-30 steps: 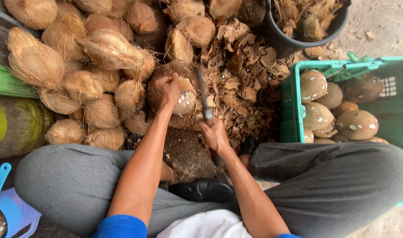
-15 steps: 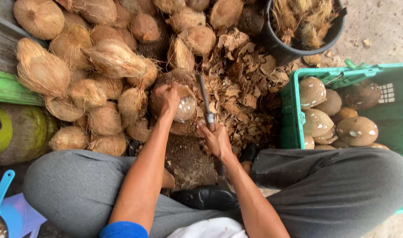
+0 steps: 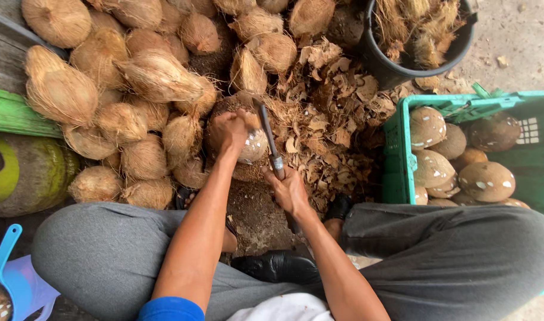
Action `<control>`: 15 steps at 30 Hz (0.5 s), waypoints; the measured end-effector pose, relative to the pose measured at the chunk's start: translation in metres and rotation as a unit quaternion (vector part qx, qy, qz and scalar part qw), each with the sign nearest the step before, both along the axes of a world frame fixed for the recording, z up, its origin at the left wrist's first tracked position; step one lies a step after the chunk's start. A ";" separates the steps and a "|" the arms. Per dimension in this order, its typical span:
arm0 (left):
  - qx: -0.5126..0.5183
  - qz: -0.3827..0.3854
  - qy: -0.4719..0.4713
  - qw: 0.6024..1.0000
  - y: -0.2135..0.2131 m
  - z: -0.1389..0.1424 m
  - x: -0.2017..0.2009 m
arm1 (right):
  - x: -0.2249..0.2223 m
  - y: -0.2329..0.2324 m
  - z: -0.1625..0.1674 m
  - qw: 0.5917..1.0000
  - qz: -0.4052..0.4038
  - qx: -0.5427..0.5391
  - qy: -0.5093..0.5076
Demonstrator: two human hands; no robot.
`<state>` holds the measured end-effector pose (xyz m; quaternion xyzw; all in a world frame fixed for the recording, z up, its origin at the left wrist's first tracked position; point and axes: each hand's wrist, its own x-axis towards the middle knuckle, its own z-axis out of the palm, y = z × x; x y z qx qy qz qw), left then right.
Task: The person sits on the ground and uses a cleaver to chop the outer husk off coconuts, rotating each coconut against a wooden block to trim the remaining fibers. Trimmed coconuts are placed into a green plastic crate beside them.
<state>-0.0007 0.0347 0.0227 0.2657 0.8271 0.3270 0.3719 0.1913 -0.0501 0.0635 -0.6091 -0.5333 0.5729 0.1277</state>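
Head view. Ground: bare dirt strewn with dry husk scraps; heap of fibrous brown coconuts at left; green plastic crate of smooth peeled nuts at right; black bucket of fibre.

Left hand: clamped over a round, part-peeled coconut held on the ground before the knees.

Right hand: fist closed on a knife, its dark, narrow blade against the shell.

Risk, judged: blade glancing off hard rounded shell toward nearby fingers.
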 end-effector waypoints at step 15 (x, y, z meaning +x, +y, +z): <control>-0.044 0.012 0.060 0.997 0.007 -0.012 0.003 | -0.003 0.002 -0.008 0.987 -0.017 0.148 0.051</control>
